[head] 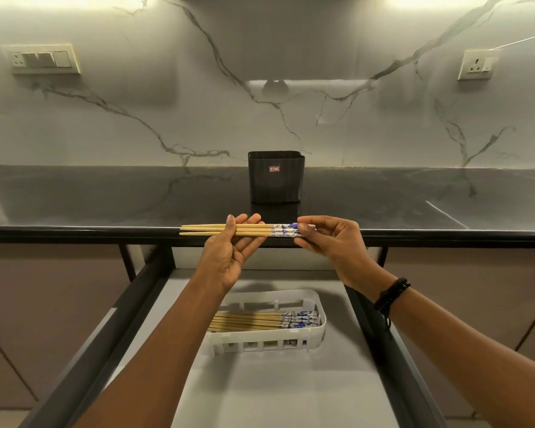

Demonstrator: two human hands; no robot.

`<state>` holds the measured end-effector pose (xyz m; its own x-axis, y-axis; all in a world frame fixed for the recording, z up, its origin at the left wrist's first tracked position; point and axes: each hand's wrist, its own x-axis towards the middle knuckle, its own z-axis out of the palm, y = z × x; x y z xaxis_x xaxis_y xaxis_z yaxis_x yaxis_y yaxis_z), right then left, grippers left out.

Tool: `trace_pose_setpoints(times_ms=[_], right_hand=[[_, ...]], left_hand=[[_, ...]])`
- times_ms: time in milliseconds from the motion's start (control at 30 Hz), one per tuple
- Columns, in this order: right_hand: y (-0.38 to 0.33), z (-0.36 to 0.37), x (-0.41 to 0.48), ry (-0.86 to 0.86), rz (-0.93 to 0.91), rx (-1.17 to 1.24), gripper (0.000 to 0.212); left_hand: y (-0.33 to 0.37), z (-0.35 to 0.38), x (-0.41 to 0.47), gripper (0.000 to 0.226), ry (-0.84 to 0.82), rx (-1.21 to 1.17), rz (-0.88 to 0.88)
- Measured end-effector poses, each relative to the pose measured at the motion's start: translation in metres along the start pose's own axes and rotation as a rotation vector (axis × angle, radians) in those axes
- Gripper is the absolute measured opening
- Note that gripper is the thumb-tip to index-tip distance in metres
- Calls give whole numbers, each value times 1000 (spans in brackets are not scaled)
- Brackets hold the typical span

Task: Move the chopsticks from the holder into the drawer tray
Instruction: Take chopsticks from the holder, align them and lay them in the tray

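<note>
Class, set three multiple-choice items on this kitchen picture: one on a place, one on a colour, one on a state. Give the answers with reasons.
1. Where does the white tray sit?
A. On the countertop
B. In the open drawer
C. Inside the holder

2. What colour is the holder?
A. White
B. Red
C. Black

3. How are the held chopsticks carried?
A. Level, between both hands
B. Upright, in one hand
C. Lying loose on the countertop

Answers:
1 B: the tray rests on the floor of the open drawer, below the countertop.
2 C: its ribbed walls are black.
3 A: the left hand supports the plain ends and the right hand pinches the patterned ends.
</note>
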<state>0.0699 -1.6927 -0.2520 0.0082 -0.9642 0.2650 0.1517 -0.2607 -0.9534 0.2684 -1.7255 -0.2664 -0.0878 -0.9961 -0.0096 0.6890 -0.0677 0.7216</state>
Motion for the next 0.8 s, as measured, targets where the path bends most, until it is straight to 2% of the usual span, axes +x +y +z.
trace_pose_setpoints(times_ms=[233, 433, 800], right_hand=[[-3, -14, 3, -7, 154, 87, 16], [2, -13, 5, -40, 130, 18, 18], [4, -15, 5, -66, 255, 116, 17]], left_hand=[[2, -1, 1, 24, 32, 20, 0], [1, -2, 1, 24, 9, 35, -22], [1, -3, 3, 26, 38, 66, 1]])
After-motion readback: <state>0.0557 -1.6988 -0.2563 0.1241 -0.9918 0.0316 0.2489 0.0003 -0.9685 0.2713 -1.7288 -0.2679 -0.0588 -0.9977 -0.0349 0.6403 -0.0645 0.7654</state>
